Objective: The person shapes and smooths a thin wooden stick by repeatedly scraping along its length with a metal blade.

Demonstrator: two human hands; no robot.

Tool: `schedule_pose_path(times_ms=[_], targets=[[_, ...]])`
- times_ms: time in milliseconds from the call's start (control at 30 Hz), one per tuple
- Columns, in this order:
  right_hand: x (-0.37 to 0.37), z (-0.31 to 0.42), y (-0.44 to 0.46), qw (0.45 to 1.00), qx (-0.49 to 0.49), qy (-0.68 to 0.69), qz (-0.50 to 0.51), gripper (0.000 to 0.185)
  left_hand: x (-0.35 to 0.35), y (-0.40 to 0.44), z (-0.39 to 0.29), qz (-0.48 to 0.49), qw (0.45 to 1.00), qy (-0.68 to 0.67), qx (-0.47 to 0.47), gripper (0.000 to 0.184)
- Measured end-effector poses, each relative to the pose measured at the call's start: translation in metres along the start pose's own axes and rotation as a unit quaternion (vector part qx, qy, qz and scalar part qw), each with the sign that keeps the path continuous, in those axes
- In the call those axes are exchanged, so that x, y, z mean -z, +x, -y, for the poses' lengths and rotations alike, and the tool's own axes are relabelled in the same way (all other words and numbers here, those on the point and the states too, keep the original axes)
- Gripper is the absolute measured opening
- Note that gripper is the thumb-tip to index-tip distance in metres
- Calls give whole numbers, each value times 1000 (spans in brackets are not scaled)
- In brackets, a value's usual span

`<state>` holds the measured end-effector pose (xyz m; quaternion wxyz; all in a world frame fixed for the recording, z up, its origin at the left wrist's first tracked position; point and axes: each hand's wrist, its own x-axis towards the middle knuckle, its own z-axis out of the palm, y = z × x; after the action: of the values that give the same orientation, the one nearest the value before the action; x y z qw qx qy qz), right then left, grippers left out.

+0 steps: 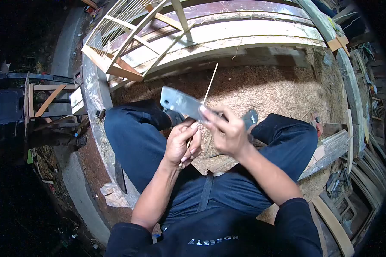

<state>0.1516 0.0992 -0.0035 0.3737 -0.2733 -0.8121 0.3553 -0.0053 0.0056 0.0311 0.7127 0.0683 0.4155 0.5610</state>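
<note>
A thin wooden stick (211, 82) slants upward from between my hands, its lower end passing through my left hand (182, 144), whose fingers are closed around it. My right hand (227, 130) grips a wide flat metal blade (181, 103) that has a small hole near its far end. The blade points to the upper left and lies across the stick, just above my left fingers. Its handle is hidden in my right hand, which looks slightly blurred.
A curved wooden frame with thin strings (135, 37) leans on a pale bench plank (227, 32) ahead. Wood shavings (266, 92) cover the ground between my feet. Long beams (92, 85) flank me. Bent strips (334, 225) lie at the lower right.
</note>
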Motion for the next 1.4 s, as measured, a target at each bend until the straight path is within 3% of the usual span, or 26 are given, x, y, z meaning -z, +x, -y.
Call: schedule_pose_path(times_ms=[100, 300, 400, 433, 500, 567, 633, 733, 767, 833, 1033, 1100, 1167, 1233, 1300, 1367, 1400], targets=[[-1, -9, 4, 997, -63, 7, -52, 35, -3, -4, 1, 18, 1000, 12, -19, 48], [2, -5, 2, 998, -1, 39, -55, 39, -8, -2, -3, 3, 999, 36, 10, 53], [8, -22, 8, 996, -82, -6, -45, 42, -12, -3, 1, 7, 1000, -2, -12, 35], [7, -17, 6, 996, -80, -9, -46, 42, -10, 0, 2, 11, 1000, -3, -12, 35], [1, -2, -4, 999, 16, 22, -33, 39, -4, 2, 4, 11, 999, 30, -24, 39], [6, -3, 1, 999, -48, -12, 0, 39, -3, 3, 3, -6, 999, 40, -1, 36], [6, -21, 11, 996, -72, -10, -53, 38, -12, 0, 2, -6, 999, 23, -26, 39], [8, 2, 1, 999, -37, 5, 10, 39, -6, 2, 3, -14, 998, 53, -4, 47], [5, 2, 1, 999, 5, 25, -25, 39, -5, 1, 4, -16, 998, 53, -7, 47], [11, -7, 2, 997, -73, -19, 9, 41, -6, -2, 6, -24, 999, 43, -24, 46], [7, 0, 0, 999, -6, 29, -18, 36, -3, -3, 1, -31, 997, 69, -14, 52], [10, -11, 1, 995, -104, -1, 4, 38, -6, -5, 3, -41, 997, 62, -32, 44], [13, -18, 4, 997, -58, -21, -42, 39, -7, -4, 3, -20, 998, 50, -34, 43], [13, 5, 0, 999, -36, 9, 16, 38, -3, -3, 3, -40, 997, 62, -11, 54], [8, 0, -2, 999, -14, 34, -7, 37, -3, -4, 3, -42, 996, 72, -26, 51], [13, -16, 4, 996, -87, -30, -14, 39, -8, -5, 2, -49, 998, 29, -24, 30], [15, -18, 8, 996, -78, -20, -25, 40, -7, -4, 3, -45, 999, 15, -23, 21]])
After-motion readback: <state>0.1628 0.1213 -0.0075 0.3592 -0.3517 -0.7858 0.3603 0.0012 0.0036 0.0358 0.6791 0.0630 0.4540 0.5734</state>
